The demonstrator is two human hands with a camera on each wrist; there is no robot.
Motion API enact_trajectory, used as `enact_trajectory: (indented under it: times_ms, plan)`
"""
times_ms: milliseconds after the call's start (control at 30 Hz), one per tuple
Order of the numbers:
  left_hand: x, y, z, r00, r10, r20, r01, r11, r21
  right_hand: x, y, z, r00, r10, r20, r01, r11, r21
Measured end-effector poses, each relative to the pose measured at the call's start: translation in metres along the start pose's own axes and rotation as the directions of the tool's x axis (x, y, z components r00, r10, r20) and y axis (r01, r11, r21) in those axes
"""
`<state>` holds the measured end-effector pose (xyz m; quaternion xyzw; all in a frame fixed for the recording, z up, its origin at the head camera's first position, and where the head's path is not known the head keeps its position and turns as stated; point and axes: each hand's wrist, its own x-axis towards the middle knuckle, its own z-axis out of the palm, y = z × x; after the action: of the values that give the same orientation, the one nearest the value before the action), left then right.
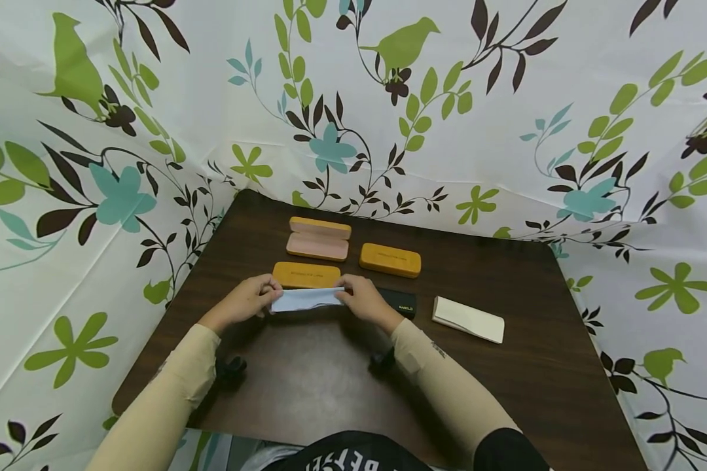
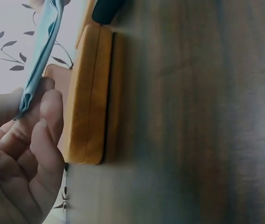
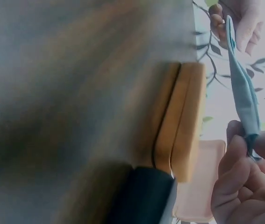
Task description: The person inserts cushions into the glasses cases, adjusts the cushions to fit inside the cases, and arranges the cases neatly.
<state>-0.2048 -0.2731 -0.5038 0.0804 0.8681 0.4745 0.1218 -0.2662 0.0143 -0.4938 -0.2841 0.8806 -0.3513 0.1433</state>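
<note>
A folded light-blue cloth (image 1: 306,299) is stretched level between both hands above the table. My left hand (image 1: 250,299) pinches its left end between thumb and fingers; in the left wrist view the cloth (image 2: 43,51) shows its layered edge. At the other end, my right hand (image 1: 365,301) pinches the cloth the same way, seen closely in the right wrist view (image 3: 249,177). Just behind the cloth lies a closed yellow glasses case (image 1: 306,273). A black case (image 1: 400,302) with small lettering sits beside the right hand, partly hidden by it.
An open yellow case with pink lining (image 1: 318,246) stands at the back, and another closed yellow case (image 1: 390,260) is to its right. A cream folded case (image 1: 468,319) lies further right on the dark wooden table (image 1: 542,366). Patterned sheets hang around the table.
</note>
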Motion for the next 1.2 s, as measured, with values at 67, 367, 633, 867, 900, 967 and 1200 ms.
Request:
enact_trajectory:
  times_ms: [67,367,633,867,900,967,1200]
  plan:
    - [0.006,0.000,-0.004,1.000,-0.008,-0.018,0.008,1.000,-0.004,0.006,0.002,-0.004,1.000,0.015,-0.021,-0.015,1.000,0.015]
    - [0.044,0.003,-0.020,0.995,-0.049,-0.086,0.044,0.997,-0.063,0.033,0.007,-0.022,0.995,0.083,-0.048,-0.081,0.996,0.028]
    - [0.072,-0.002,-0.027,0.989,-0.085,-0.125,0.069,0.990,-0.126,0.061,0.019,-0.028,0.990,0.110,-0.089,-0.110,0.994,0.008]
    - [0.088,-0.011,-0.024,0.976,-0.166,-0.138,0.145,0.977,-0.154,0.077,0.030,-0.020,0.985,0.167,-0.046,-0.167,0.986,0.008]
    - [0.092,-0.012,-0.024,0.976,-0.166,-0.144,0.142,0.977,-0.158,0.080,0.030,-0.019,0.984,0.169,-0.051,-0.169,0.986,0.005]
    - [0.099,-0.012,-0.026,0.974,-0.166,-0.154,0.141,0.977,-0.157,0.085,0.030,-0.021,0.984,0.169,-0.063,-0.170,0.985,-0.007]
    - [0.126,-0.015,-0.034,0.971,-0.170,-0.167,0.158,0.984,-0.086,0.103,0.030,-0.027,0.973,0.217,-0.080,-0.218,0.976,-0.007]
